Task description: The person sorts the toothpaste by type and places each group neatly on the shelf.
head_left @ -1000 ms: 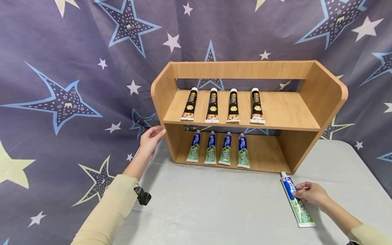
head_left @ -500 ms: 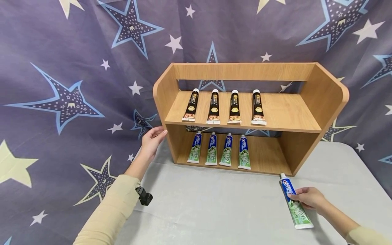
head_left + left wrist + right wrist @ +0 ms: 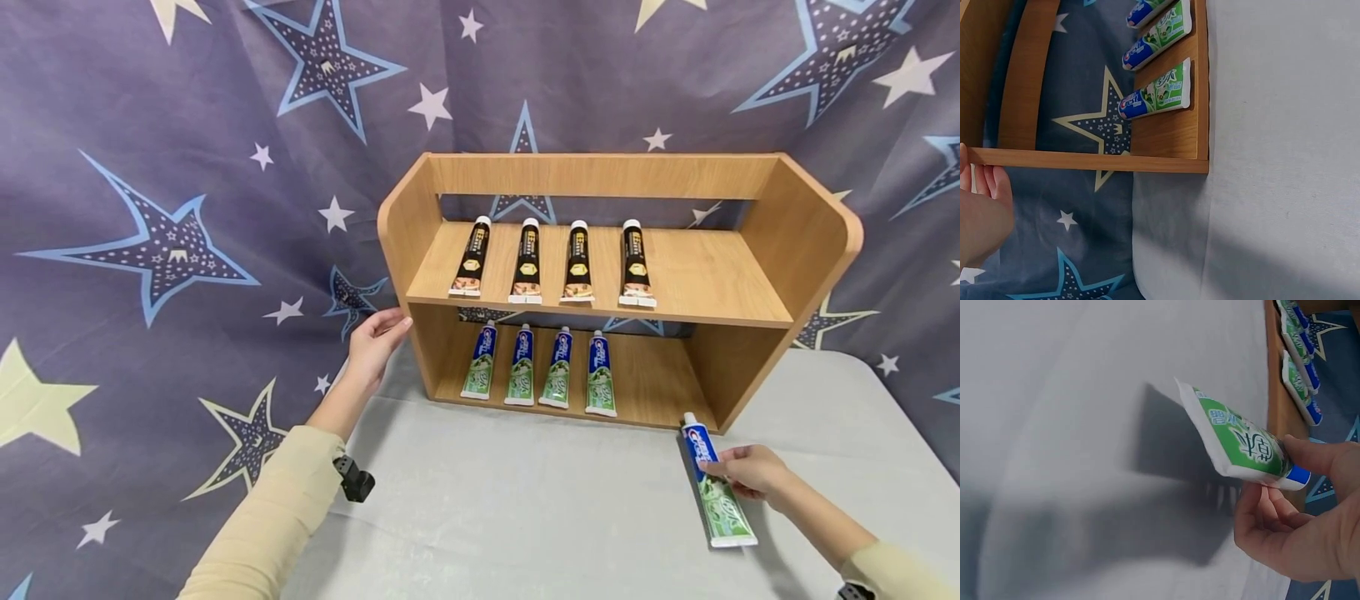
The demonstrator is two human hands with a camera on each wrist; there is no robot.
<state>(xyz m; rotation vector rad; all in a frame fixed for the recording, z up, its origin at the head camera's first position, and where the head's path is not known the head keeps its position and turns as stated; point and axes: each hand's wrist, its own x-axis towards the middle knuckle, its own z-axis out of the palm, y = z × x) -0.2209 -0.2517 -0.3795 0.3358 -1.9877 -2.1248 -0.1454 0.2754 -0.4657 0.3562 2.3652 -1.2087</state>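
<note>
My right hand pinches a blue-and-green toothpaste tube by its edges, thumb on top and fingers beneath. The tube's cap points toward the wooden shelf's lower right corner, and a shadow falls beside it on the tabletop. In the right wrist view, the tube is tilted over the cloth. My left hand grips the front edge of the left side panel. In the left wrist view, that panel runs between thumb and fingers. Several matching tubes lie in a row on the lower shelf.
Several black toothpaste tubes line the upper shelf board. To the right of the lower row shows bare wood. A pale cloth covers the table, and a star-patterned curtain hangs behind.
The right hand has lifted the toothpaste tube and brought it slightly left and nearer the shelf, its shadow now showing along the left. The left hand keeps its grip on the side panel.
</note>
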